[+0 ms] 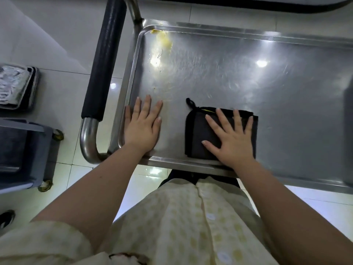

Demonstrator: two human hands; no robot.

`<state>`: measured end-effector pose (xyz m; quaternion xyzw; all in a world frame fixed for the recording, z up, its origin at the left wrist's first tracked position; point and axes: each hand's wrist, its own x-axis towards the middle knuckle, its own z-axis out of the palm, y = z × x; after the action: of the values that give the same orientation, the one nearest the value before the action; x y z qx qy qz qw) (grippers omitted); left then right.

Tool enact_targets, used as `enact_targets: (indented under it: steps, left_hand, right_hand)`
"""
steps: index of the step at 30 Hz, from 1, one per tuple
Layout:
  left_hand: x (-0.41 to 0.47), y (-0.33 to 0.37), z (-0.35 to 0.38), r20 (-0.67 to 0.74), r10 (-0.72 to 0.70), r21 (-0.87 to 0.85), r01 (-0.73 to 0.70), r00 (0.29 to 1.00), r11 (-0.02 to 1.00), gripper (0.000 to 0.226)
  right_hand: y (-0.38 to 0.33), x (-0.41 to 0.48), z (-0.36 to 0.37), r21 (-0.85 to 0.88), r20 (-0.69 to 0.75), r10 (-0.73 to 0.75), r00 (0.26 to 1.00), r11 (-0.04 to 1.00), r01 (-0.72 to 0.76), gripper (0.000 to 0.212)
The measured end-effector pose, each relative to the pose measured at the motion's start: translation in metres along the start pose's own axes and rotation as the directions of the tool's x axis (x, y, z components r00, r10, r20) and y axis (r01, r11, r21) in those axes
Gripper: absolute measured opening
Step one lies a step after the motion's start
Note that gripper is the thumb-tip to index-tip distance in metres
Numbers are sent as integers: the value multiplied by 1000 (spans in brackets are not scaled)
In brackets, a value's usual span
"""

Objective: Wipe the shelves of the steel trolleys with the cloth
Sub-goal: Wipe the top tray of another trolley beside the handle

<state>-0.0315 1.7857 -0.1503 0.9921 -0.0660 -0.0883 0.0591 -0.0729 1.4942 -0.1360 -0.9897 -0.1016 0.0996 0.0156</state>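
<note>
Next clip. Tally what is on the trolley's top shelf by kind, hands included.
Hands: 2, left hand flat on the shelf, right hand flat on the cloth
Cloths: 1, black, folded
Smears: 1, yellow smear in the far left corner
Total: 4

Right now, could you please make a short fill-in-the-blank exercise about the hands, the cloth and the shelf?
1. The right hand presses flat on a folded ____ cloth.
2. The left hand lies flat on the bare shelf, to the ____ of the cloth.
3. A ____ stain marks the far left corner of the shelf.

Missing words: black; left; yellow.
</note>
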Motion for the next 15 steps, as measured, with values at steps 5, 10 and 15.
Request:
enact_targets:
  steps: [5,10,15]
  left_hand:
    - [5,3,1,-18,2,-15,-2,1000,1000,53]
    - [5,9,4,-26,-15,-1,15,1000,1000,53]
    - [-2,4,5,-9,-16,7,16,1000,1000,54]
  right_hand:
    - [125,-59,-6,-11,115,180,977,984,-179,77]
    - [115,-56,-9,-37,149,173,974,985,-170,82]
    - [-21,-16,1,-35,52,-68,996,997,70,78]
